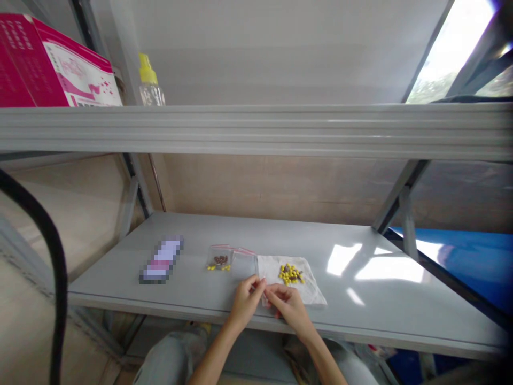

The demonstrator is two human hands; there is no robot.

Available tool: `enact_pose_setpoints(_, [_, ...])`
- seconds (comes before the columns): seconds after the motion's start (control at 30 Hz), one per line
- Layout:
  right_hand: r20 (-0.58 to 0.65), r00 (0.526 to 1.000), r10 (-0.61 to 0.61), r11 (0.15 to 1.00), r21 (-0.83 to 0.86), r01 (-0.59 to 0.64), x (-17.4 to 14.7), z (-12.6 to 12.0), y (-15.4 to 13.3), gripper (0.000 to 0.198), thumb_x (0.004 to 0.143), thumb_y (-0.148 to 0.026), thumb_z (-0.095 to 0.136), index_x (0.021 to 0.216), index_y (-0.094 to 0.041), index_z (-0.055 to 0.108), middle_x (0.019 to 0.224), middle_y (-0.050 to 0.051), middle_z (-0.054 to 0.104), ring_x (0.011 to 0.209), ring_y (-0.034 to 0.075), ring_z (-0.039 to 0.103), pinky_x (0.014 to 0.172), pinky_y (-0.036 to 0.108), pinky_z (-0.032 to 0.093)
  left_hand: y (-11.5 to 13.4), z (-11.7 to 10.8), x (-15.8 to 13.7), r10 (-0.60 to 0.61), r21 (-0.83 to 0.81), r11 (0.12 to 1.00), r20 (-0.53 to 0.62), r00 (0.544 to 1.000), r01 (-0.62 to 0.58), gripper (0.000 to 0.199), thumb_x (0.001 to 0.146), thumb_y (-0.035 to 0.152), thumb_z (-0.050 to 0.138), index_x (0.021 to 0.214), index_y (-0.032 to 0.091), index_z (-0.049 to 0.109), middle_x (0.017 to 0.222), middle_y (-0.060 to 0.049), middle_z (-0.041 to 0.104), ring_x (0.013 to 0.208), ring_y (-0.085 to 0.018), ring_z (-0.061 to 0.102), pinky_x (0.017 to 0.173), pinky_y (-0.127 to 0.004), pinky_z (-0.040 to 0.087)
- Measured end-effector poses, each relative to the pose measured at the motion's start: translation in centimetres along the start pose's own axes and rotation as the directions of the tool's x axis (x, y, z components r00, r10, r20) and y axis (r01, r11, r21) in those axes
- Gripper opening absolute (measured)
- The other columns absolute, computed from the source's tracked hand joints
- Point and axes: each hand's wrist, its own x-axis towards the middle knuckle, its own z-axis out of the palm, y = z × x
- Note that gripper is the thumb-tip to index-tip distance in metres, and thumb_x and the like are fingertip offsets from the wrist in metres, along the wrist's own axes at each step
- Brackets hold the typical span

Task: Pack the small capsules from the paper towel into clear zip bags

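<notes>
Whatever my fingers (276, 292) have between them is too small to tell; phone (162, 260) blurred, box (60, 67) cut off left, bottle (152, 91) hidden at its base.

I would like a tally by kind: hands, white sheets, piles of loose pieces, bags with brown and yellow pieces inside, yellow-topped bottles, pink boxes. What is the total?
Hands (left hand, right hand): 2
White sheet: 1
Pile of yellow and dark pieces: 1
Bag with brown and yellow pieces: 1
Yellow-topped bottle: 1
Pink box: 1
Total: 7
</notes>
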Motion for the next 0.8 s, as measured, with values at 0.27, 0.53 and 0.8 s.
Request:
enact_pose_setpoints(0.27, [-0.014, 1.000, -0.010, 0.999, -0.030, 0.009, 0.01, -0.19, -0.08, 0.045, 0.072, -0.059, 0.059, 0.073, -0.014, 0.066, 0.058, 0.002, 0.058, 0.048, 0.009, 0.048, 0.037, 0.017, 0.038, -0.30, 0.13, 0.09, -0.025, -0.061, 0.998, 0.025, 0.999, 0.026, 0.041, 0.083, 0.052, 0.044, 0.062, 0.017, 0.045, 0.057, 0.004, 0.041, 0.059, -0.011, 0.040, 0.056, -0.022, 0.032])
enact_pose_setpoints(0.53, [-0.029, 0.999, 0.027, 0.999, -0.041, -0.028, 0.29, -0.13, 0.04, 0.046, 0.069, -0.059, 0.062, 0.074, -0.013, 0.068, 0.060, 0.002, 0.060, 0.046, 0.008, 0.045, 0.036, 0.017, 0.037, -0.37, -0.21, 0.22, -0.013, -0.063, 0.998, 0.005, 1.000, 0.013, 0.040, 0.080, 0.050, 0.050, 0.059, 0.017, 0.044, 0.055, 0.003, 0.043, 0.058, -0.011, 0.041, 0.056, -0.022, 0.034])
enact_pose_setpoints(0.8, [-0.008, 1.000, 0.030, 0.998, -0.050, -0.030, 0.00, 0.12, -0.40, 0.042, 0.067, -0.054, 0.067, 0.067, -0.012, 0.067, 0.055, 0.001, 0.058, 0.044, 0.006, 0.043, 0.039, 0.017, 0.037, -0.01, -0.12, 0.06, -0.007, -0.073, 0.997, 0.006, 1.000, 0.008, 0.040, 0.080, 0.049, 0.051, 0.057, 0.017, 0.042, 0.055, 0.003, 0.041, 0.056, -0.010, 0.039, 0.054, -0.021, 0.032])
